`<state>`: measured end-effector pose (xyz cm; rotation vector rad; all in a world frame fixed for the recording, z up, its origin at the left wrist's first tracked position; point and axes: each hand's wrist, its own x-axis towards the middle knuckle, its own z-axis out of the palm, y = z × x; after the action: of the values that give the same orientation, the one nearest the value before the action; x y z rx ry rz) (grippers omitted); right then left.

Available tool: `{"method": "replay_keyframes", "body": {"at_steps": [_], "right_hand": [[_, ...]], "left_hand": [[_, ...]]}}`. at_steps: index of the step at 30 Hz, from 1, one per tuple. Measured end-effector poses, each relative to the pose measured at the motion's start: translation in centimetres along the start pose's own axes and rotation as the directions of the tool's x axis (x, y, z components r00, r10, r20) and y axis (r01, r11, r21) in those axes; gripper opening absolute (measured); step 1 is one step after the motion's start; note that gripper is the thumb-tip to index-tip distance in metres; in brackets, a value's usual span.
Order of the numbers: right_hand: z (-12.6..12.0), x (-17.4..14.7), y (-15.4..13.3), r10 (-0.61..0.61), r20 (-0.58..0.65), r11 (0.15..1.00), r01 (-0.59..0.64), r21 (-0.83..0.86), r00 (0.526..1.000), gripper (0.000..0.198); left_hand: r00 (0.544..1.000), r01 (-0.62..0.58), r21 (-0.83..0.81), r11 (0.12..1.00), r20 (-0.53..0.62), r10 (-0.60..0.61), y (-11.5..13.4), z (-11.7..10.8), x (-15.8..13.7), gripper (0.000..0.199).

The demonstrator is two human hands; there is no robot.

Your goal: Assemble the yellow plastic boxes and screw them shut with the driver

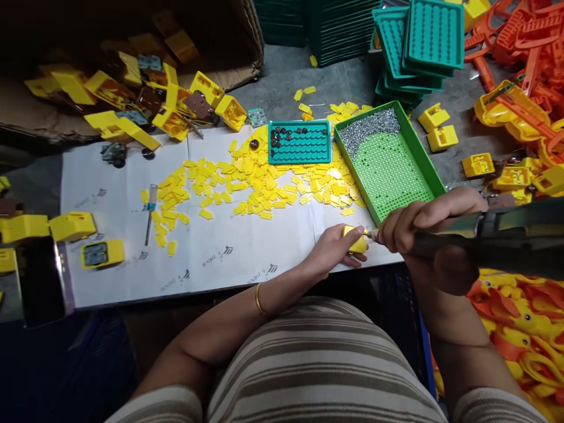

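My left hand (337,249) grips a small yellow plastic housing (355,242) near the front edge of the white-covered table. Wrapped around a dark electric screwdriver (462,247) is my right hand (418,226), with the tool lying sideways. Its tip meets or nearly meets the housing's right side; exact contact is too small to tell. Just beyond my right hand stands a green perforated tray (405,176) with a heap of small silver screws (370,129). Many flat yellow plastic pieces (259,182) lie scattered on the white sheet (247,241).
A teal ribbed tray (304,144) holds dark round parts. Stacked teal trays (434,35) stand at the back. Yellow housings with circuit boards (150,100) pile up by a cardboard box (238,35). A screwdriver (150,214) and a phone (39,282) lie left. Orange parts (529,47) heap right.
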<state>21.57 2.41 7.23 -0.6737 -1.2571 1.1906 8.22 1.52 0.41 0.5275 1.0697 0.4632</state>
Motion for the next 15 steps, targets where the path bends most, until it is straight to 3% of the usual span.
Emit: {"method": "replay_keyframes", "body": {"at_steps": [5, 10, 15], "right_hand": [[0.3, 0.2, 0.2, 0.009, 0.032, 0.999, -0.011, 0.053, 0.999, 0.022], [0.4, 0.0, 0.8, 0.015, 0.093, 0.999, -0.020, 0.047, 0.996, 0.015], [-0.1, -0.1, 2.1, 0.013, 0.108, 0.998, -0.006, -0.065, 0.994, 0.019]], "left_hand": [[1.000, -0.024, -0.033, 0.999, 0.000, 0.024, -0.3, 0.0, 0.0, 0.030], [0.995, -0.060, 0.008, 0.998, -0.083, 0.060, -0.6, 0.2, -0.2, 0.032], [0.996, -0.068, 0.037, 0.997, -0.057, 0.070, -0.4, -0.1, -0.4, 0.036]]}}
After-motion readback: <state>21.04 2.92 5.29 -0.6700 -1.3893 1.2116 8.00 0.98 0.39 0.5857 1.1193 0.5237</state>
